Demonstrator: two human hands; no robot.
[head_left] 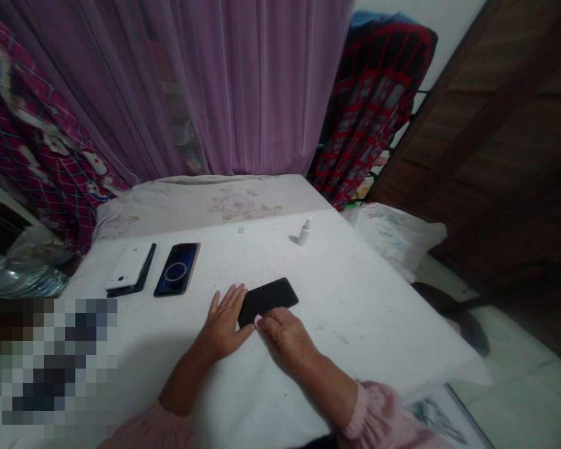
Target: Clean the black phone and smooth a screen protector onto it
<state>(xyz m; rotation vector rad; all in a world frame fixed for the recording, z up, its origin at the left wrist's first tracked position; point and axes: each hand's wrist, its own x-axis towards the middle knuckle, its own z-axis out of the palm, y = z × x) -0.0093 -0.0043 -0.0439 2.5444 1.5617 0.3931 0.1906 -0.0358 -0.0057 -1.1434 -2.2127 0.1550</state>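
Note:
A black smartphone lies flat and slanted on the white-covered table. My left hand rests at the phone's left end, fingers stretched out and apart, the thumb by its near corner. Over the phone's near edge is my right hand, its fingers closed on a small pink pad. Only a bit of the pad shows, so its exact kind is unclear. To the left lie a dark blue phone with a ring on its back and a white phone resting on a dark one.
A small white spray bottle stands upright toward the back right of the table. Purple curtains hang behind. Beyond the right edge are a plastic bag and a brown wooden door. Bottles sit at the left.

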